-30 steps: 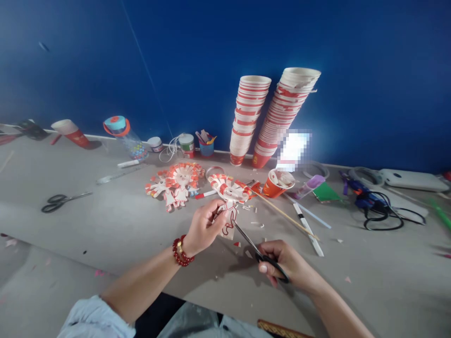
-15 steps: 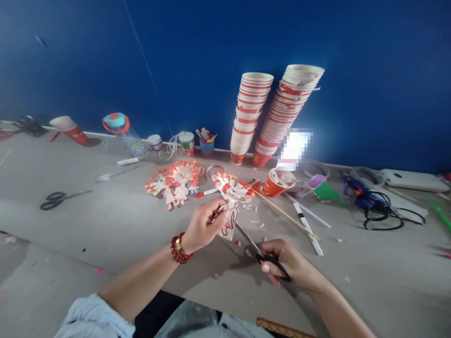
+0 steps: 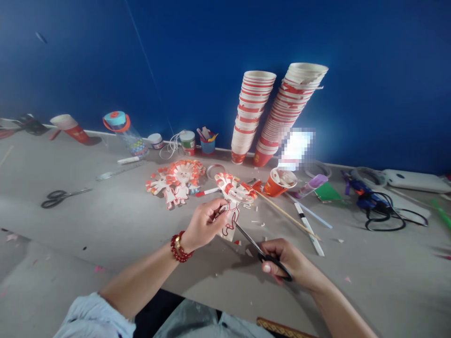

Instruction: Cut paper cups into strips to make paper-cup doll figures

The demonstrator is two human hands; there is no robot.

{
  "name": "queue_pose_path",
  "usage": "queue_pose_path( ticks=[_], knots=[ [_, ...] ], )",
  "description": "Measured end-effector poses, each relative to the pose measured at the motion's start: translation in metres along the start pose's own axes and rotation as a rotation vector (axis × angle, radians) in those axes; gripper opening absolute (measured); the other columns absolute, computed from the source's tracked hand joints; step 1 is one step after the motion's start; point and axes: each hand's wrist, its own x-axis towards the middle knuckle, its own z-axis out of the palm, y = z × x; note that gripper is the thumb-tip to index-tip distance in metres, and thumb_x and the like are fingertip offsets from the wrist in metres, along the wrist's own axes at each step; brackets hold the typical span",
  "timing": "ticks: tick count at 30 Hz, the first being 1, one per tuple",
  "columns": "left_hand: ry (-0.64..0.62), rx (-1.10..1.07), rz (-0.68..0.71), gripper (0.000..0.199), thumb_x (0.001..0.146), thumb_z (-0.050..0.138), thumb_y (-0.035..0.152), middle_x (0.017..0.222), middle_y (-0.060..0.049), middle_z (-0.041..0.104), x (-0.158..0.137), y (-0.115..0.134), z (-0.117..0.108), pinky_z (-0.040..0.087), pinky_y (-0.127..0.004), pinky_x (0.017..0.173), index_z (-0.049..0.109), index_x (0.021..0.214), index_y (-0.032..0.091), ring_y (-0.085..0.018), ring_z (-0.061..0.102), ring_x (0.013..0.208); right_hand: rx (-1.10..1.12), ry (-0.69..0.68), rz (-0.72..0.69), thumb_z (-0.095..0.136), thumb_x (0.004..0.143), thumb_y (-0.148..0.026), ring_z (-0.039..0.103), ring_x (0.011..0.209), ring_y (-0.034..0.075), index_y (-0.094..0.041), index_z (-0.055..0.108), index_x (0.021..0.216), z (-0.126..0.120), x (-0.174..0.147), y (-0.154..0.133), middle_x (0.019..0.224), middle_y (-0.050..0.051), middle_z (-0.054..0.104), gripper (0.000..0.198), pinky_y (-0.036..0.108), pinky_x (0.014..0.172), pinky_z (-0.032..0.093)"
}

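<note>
Between the thumb and fingers of my left hand (image 3: 204,223) is a paper doll cutout (image 3: 230,211), with curled red and white strips round its head and a body outlined in red. My right hand (image 3: 283,263) grips black-handled scissors (image 3: 253,244) by their loops. Their blade tips touch the right edge of the doll's body; whether the blades are parted I cannot tell. Behind my left hand lie several finished-looking paper dolls (image 3: 181,180) with orange and white fringes. Small paper scraps (image 3: 238,242) lie under the scissors.
Two tall stacks of paper cups (image 3: 246,122) stand against the blue wall. An orange cup (image 3: 278,180) holds scraps. A wooden stick (image 3: 289,216) and a white marker (image 3: 309,229) lie right of the doll. More scissors (image 3: 65,196) lie left; a blue glue gun (image 3: 366,190) lies right.
The view has shifted very slightly. Both hands, the paper doll and the scissors keep nearly the same positions.
</note>
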Motion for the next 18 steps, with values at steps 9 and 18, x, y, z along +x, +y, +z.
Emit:
queue_pose_path(
  ticks=[9, 18],
  knots=[
    [-0.022, -0.001, -0.02, 0.017, 0.088, 0.051, 0.033, 0.057, 0.007, 0.034, -0.0007, 0.0026, -0.0014, 0.021, -0.017, 0.039, 0.054, 0.087, 0.017, -0.005, 0.026, 0.045, -0.066, 0.026, -0.035, 0.068, 0.071, -0.061, 0.032, 0.041, 0.007, -0.02, 0.037, 0.057, -0.0014, -0.0011, -0.0024, 0.046, -0.008, 0.036, 0.053, 0.021, 0.04, 0.02],
    [0.005, 0.035, 0.035, 0.018, 0.085, 0.052, 0.032, 0.055, 0.004, 0.049, -0.0006, 0.0061, -0.0014, 0.024, -0.018, 0.038, 0.059, 0.087, 0.016, -0.006, 0.031, 0.041, -0.206, 0.06, -0.071, 0.066, 0.07, -0.065, 0.024, 0.046, 0.007, -0.022, 0.028, 0.056, -0.0052, 0.0019, 0.0031, 0.049, -0.008, 0.026, 0.059, 0.023, 0.043, 0.015]
  ],
)
